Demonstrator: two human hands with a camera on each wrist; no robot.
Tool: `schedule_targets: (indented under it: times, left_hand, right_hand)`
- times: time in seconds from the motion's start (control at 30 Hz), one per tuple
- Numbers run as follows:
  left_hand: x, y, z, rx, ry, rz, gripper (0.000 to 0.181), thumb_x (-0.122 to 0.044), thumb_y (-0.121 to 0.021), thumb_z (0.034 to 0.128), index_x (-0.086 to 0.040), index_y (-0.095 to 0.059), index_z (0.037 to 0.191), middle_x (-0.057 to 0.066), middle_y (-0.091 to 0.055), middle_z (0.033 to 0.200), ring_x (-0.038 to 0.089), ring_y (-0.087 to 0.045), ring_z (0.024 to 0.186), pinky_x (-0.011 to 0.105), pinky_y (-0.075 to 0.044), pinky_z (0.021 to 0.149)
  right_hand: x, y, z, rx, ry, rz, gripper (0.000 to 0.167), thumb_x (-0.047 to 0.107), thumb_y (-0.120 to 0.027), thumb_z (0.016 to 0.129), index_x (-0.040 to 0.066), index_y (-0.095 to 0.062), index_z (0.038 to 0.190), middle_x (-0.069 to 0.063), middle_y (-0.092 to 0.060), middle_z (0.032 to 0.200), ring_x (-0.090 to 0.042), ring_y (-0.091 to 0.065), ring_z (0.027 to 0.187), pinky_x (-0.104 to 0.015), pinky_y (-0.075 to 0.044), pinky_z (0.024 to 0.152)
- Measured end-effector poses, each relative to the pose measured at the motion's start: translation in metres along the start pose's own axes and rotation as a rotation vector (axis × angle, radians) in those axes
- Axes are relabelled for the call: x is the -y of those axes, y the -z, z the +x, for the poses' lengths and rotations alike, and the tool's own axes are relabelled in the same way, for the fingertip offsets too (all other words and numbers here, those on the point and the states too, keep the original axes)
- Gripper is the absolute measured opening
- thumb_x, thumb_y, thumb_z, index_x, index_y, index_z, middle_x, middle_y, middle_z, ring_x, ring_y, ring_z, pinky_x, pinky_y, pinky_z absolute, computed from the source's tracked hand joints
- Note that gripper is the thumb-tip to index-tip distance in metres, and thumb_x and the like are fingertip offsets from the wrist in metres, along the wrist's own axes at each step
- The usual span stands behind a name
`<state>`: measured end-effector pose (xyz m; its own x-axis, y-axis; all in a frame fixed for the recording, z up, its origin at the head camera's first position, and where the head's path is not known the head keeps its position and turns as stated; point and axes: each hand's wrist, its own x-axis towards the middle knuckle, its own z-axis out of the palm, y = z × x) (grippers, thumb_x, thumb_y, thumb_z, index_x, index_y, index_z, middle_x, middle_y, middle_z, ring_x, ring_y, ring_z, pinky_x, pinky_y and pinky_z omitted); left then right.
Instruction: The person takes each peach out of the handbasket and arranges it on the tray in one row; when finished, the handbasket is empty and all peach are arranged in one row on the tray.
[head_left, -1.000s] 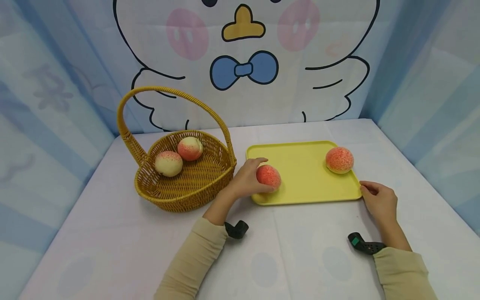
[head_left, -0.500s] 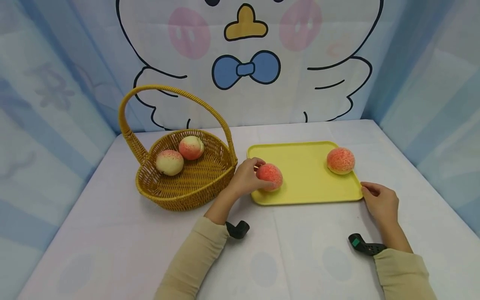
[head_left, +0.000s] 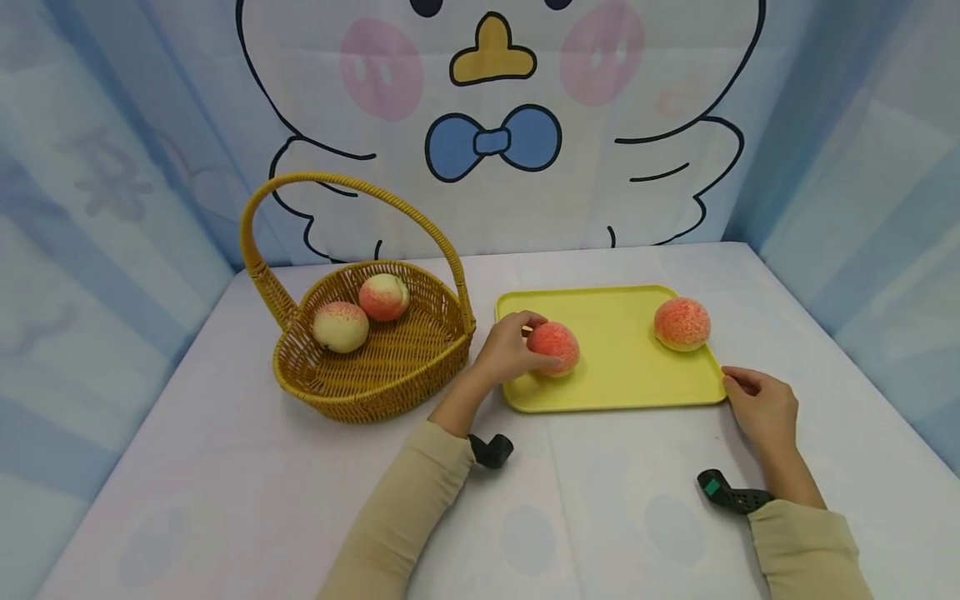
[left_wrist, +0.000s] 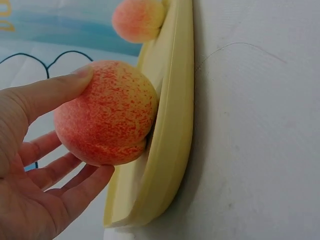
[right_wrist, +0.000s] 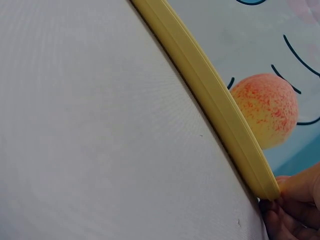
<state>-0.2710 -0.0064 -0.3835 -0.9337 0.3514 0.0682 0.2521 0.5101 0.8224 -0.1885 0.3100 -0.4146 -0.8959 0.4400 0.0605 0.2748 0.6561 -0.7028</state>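
Observation:
My left hand (head_left: 510, 348) holds a red-speckled peach (head_left: 553, 349) between thumb and fingers over the left part of the yellow tray (head_left: 611, 383). In the left wrist view this peach (left_wrist: 106, 113) lies close against the tray's rim; whether it touches the tray's floor I cannot tell. At the tray's near right corner my right hand (head_left: 765, 408) pinches the rim between thumb and fingers. Another orange-red peach (head_left: 682, 324) sits at the tray's right end, also seen in the right wrist view as a speckled peach (right_wrist: 266, 110).
Left of the tray stands a wicker basket (head_left: 375, 407) with a tall arched handle (head_left: 358, 185). Inside it lie a pale peach (head_left: 341, 327) and a pink-and-cream peach (head_left: 384, 297), side by side. A printed curtain (head_left: 480, 217) closes off the table's back.
My left hand has moved a little to the right over the tray, carrying the peach with it. My right hand stays at the tray's corner.

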Motion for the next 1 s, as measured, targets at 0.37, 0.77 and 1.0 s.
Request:
schedule_targets:
  times: [0.37,0.77,1.0]
  left_hand:
    - [-0.001,-0.009,0.015,0.014,-0.018,-0.011,0.056,-0.022,-0.083,0.0683,-0.009,-0.057,0.116,0.001,-0.057,0.112,0.016,-0.053,0.103,0.023,-0.045,0.081]
    - [-0.009,-0.017,0.030,0.045,-0.041,0.003,0.056,-0.022,-0.083,0.0675,-0.009,-0.059,0.117,0.000,-0.058,0.111,0.015,-0.055,0.101,0.021,-0.045,0.079]
    - [-0.016,-0.029,0.040,0.047,-0.050,0.016,0.055,-0.021,-0.082,0.0687,-0.009,-0.059,0.117,0.001,-0.059,0.111,0.014,-0.054,0.101,0.019,-0.044,0.079]
  right_hand:
    - [0.000,0.000,-0.001,-0.008,0.013,-0.003,0.033,0.014,-0.048,0.094,-0.008,-0.058,0.117,-0.025,-0.058,0.109,-0.020,-0.048,0.086,-0.010,-0.036,0.054]
    - [-0.002,-0.001,-0.001,-0.012,0.022,-0.010,0.033,0.013,-0.047,0.094,-0.008,-0.058,0.117,-0.025,-0.058,0.109,-0.022,-0.048,0.087,-0.011,-0.035,0.056]
    - [-0.002,0.000,0.000,-0.019,0.030,-0.003,0.033,0.013,-0.049,0.093,-0.008,-0.059,0.116,-0.024,-0.059,0.108,-0.012,-0.048,0.081,-0.010,-0.036,0.055]
